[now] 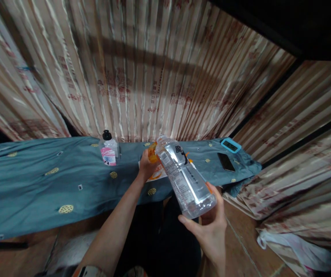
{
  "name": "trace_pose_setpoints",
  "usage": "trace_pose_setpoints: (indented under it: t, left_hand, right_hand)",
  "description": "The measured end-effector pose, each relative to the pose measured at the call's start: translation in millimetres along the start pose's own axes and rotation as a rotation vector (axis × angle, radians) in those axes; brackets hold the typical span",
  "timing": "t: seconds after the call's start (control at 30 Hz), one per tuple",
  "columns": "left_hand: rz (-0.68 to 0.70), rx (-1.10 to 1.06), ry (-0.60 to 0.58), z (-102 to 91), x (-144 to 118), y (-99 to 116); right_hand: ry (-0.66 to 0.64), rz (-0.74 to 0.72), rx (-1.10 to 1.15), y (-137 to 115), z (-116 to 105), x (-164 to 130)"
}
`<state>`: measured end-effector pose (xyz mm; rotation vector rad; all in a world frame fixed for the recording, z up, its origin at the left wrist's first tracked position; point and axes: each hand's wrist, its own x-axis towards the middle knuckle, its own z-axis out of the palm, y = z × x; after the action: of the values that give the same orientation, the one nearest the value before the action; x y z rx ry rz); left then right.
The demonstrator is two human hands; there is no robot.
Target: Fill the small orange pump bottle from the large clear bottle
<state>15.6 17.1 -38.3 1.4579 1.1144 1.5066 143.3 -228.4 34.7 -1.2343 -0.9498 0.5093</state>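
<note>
1. Striped, printed curtains (142,77) hang on all sides behind a low desk (32,184) draped in a blue-green cloth with small yellow motifs.
2. Right hand (211,227), palm up, cradles the base of a clear plastic bottle (185,177), fingers curled around its lower end; the bottle leans away from the person, its neck pointing up and toward the curtains.
3. Left hand (146,165) reaches across to the bottle's neck and is closed on something orange (153,154) beside it; whether that is the cap cannot be told, and the mouth looks uncovered.
4. On the desk: a small pink-labelled bottle with a black pump top (108,149) to the left, a white sheet with orange print (158,174) under the left hand, a dark phone (226,162) and a blue-framed device (231,145) toward the right end.
5. A white plastic bag (298,250) lies on the floor at lower right.
6. Risk, as judged here: the bottle rests mainly on one palm at a tilt, so a loosened grip could let it slide off; if any liquid remains, a further tip with the mouth open could spill it on the cloth, the sheet or the nearby phone.
</note>
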Motion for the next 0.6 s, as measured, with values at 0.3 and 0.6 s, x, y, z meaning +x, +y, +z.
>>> trace_pose_setpoints:
  t: [0.3,0.6]
  left_hand:
    - [-0.020,0.072,-0.021,-2.3,-2.0,8.6]
    - [0.010,0.069,0.001,-2.3,-2.3,9.0]
  right_hand:
    - [0.008,-0.005,-0.035,-0.3,-1.0,-2.0]
    - [0.008,-0.022,-0.059,-3.5,-0.8,-1.6]
